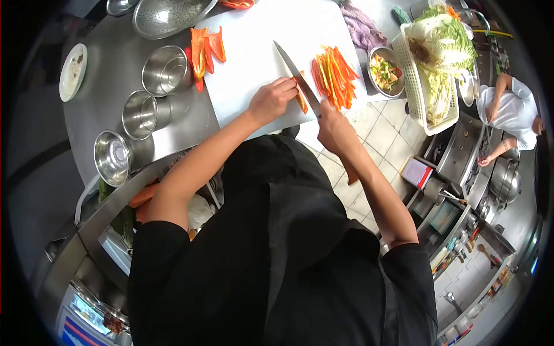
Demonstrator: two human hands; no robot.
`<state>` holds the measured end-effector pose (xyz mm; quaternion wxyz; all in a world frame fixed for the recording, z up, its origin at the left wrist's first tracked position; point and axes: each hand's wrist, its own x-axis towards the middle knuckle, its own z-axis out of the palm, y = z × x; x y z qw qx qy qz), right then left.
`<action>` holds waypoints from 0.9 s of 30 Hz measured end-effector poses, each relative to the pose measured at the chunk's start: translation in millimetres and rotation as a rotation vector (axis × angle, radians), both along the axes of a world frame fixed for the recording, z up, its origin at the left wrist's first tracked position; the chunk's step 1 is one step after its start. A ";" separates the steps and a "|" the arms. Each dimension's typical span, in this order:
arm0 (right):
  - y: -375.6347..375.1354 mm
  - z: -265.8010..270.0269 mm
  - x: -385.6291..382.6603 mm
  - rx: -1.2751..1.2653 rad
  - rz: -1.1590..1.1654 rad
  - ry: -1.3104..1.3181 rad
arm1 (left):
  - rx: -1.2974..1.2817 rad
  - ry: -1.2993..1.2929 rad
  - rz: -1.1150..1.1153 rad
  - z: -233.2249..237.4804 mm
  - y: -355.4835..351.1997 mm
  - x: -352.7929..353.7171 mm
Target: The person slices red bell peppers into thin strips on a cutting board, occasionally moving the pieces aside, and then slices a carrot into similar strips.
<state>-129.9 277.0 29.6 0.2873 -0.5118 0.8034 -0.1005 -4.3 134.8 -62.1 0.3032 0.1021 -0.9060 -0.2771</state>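
Observation:
My right hand [336,128] grips a long kitchen knife [296,74] by its handle, the blade pointing away to the upper left over the white cutting board [259,34]. Against the left side of the blade, the curled fingers of my left hand [273,99] press on a piece of red pepper [302,102]. A pile of thin red and orange pepper strips [334,76] lies right of the knife. Larger red pepper pieces [202,52] rest at the board's left edge, and another piece [236,3] shows at the top.
Several steel bowls [164,70], a colander [170,17] and a white plate [73,72] stand on the left counter. To the right are a bowl of vegetable scraps [386,72], a purple cloth [363,26] and a white basket [412,72] with cabbage [441,40]. Another person [511,109] works at the far right.

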 end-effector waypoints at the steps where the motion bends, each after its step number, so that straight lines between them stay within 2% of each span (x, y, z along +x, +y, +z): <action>1: 9.2 9.3 4.0 0.100 -0.010 -0.002 | -0.007 -0.040 0.010 -1.4 0.1 0.3; 4: 25.8 -9.0 14.1 0.107 -0.058 0.009 | -0.024 -0.062 0.029 -4.5 -1.4 0.9; 5: 23.3 -29.6 12.1 0.038 -0.060 -0.007 | -0.044 -0.032 0.032 -4.1 -0.2 0.6; 8: -8.7 -46.0 4.3 -0.041 -0.005 0.046 | -0.037 -0.015 0.052 -2.4 1.1 -0.2; 11: -34.3 -32.4 -13.4 -0.065 0.038 0.014 | -0.066 -0.015 0.074 4.9 2.8 -1.2; 14: -19.4 -4.1 -9.6 -0.093 0.033 -0.017 | -0.072 -0.023 0.072 0.2 2.2 0.6; 21: 19.7 8.7 3.5 0.107 0.017 -0.035 | -0.043 -0.082 0.042 4.1 3.7 2.3; 25: 28.1 -15.2 12.8 0.066 0.006 -0.026 | -0.087 -0.025 0.073 3.1 4.1 3.0; 27: 5.2 -34.1 11.3 -0.093 0.010 0.048 | -0.073 -0.049 0.079 3.5 3.7 2.5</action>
